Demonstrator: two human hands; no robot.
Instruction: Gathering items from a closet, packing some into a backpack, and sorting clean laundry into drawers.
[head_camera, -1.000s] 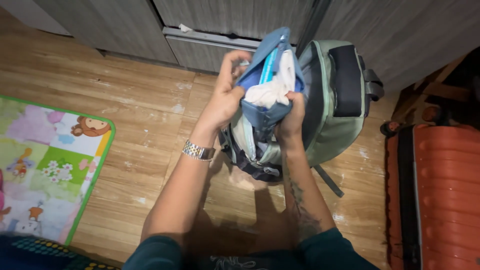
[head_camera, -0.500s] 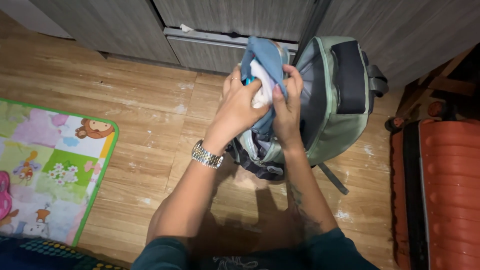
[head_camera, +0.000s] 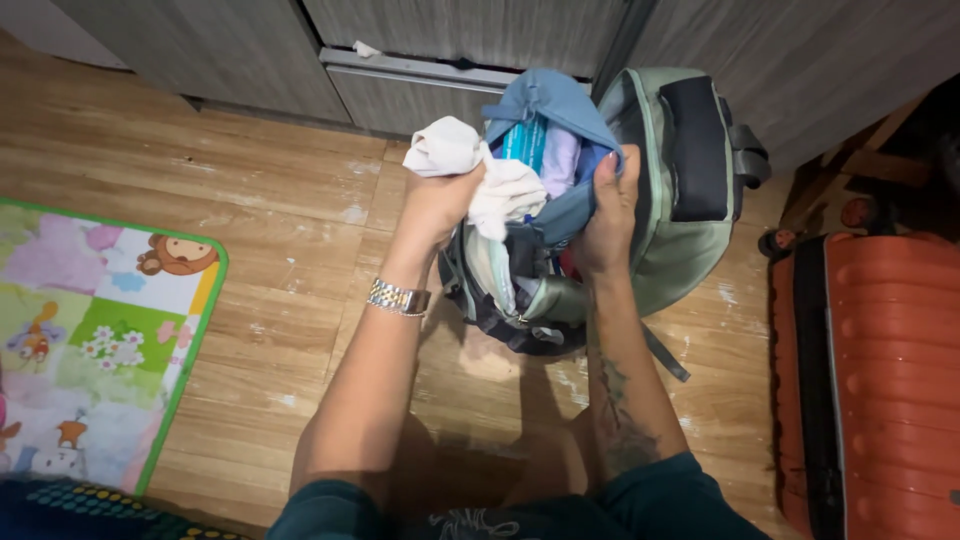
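My left hand (head_camera: 437, 205), with a metal watch on its wrist, grips a crumpled white cloth (head_camera: 470, 165) that is partly out of a blue pouch (head_camera: 555, 110). My right hand (head_camera: 610, 215) holds the pouch's right edge, keeping its mouth apart. Inside the pouch I see a light blue packet (head_camera: 524, 140) and a pale lilac item. The pouch sits above the open top of a green backpack (head_camera: 680, 170) standing on the wooden floor.
Grey cabinet fronts (head_camera: 450, 40) run along the back. An orange hard suitcase (head_camera: 880, 380) lies at the right. A colourful play mat (head_camera: 100, 340) with cartoon animals covers the floor at the left. Wooden floor (head_camera: 280, 200) shows between them.
Both hands were bunched on the pouch's mouth. Now the left hand has drawn the white cloth out and to the left, and the pouch gapes open.
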